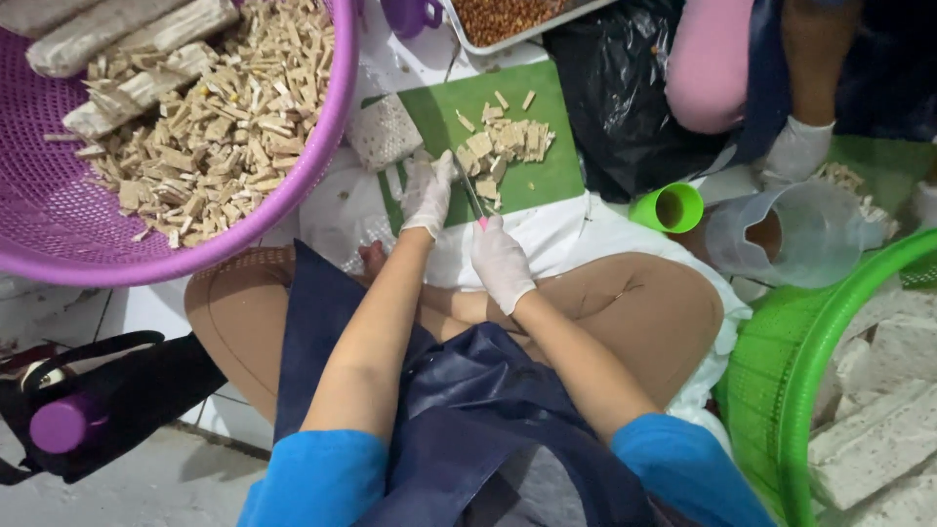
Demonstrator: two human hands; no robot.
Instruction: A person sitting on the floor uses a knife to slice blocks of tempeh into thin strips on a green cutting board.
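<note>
Near the upper middle of the frame, the right hand (501,262), gloved in white, is closing around the pink handle of a knife (471,192), its blade running up and slightly left from the hand across the green cutting board (532,171). The left hand (427,193), also gloved, is lying just left of the blade with its fingers pressed together and flattened down on a pale block (444,168) at the board's left edge; whether it is pinching the block or only pressing it, I cannot tell. The block is sitting directly under those fingertips and right beside the blade, so the left hand is nearer to it, and the blade's long axis is pointing away from the person, crossing the block. Cut tan pieces (508,141) are lying just to the upper right of the blade on the board. In the upper left of the frame a purple basket (322,127) is holding many more cut sticks. Another person's gloved hand (795,151) is resting at the upper right, well apart
</note>
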